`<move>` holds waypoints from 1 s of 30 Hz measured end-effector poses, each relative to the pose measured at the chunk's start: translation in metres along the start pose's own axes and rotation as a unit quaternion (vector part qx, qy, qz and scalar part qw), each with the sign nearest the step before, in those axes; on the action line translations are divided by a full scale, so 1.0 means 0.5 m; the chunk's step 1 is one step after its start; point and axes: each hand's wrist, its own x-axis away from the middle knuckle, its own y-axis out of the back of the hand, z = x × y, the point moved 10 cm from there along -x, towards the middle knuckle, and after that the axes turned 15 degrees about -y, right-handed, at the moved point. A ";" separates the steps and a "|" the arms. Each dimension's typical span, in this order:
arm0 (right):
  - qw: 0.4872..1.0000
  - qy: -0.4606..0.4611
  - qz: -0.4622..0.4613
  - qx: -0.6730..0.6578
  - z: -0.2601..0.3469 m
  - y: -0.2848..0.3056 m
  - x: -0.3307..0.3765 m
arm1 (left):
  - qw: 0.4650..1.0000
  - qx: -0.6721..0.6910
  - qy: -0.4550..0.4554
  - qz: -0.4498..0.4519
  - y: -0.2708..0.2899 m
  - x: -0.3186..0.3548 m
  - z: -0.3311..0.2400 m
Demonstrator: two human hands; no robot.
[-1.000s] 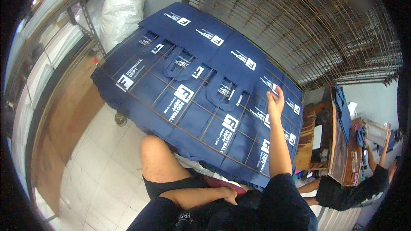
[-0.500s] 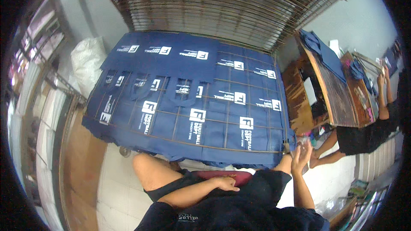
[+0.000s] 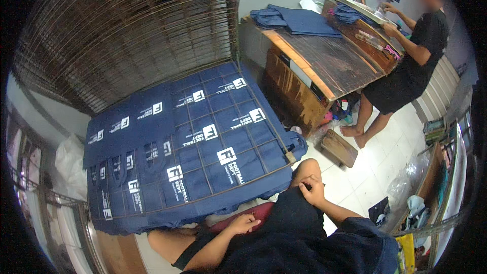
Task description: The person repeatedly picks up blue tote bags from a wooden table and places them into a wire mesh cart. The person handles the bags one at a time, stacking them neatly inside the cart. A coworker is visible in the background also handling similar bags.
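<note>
My left hand (image 3: 244, 223) lies on my lap against a dark red thing (image 3: 256, 215), whose kind I cannot make out. Its fingers are loosely stretched and grasp nothing that I can see. At my right knee, my right hand (image 3: 311, 191) hovers over or rests on the thigh, with fingers bent but apart and nothing visible in them. In front of both hands, navy blue fabric pieces with white prints (image 3: 203, 157) cover a wide rack bed, under a thin metal grid (image 3: 258, 157). Neither hand touches the fabric.
Raised wire racks (image 3: 137, 30) stand behind the bed. At the right are a worn wooden table (image 3: 324, 61) with folded navy fabric (image 3: 309, 20), a small wooden stool (image 3: 339, 148), and another person (image 3: 406, 66) handling something at the table. Shelving (image 3: 441, 187) lines the right side.
The view has swung to the right, bringing the table and the other person further in. My right hand has come down from its raised position to my thigh. The left stays on my lap.
</note>
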 end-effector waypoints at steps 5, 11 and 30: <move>1.000 -0.015 0.006 -0.009 -0.014 0.001 -0.002 | 0.995 -0.080 -0.052 0.016 -0.033 0.009 -0.061; 0.999 0.036 -0.017 -0.005 -0.006 0.008 0.001 | 0.997 -0.071 -0.027 -0.026 -0.043 0.006 -0.031; 1.000 -0.015 -0.001 -0.021 -0.023 0.007 0.000 | 0.993 -0.068 -0.082 -0.041 -0.024 -0.023 -0.005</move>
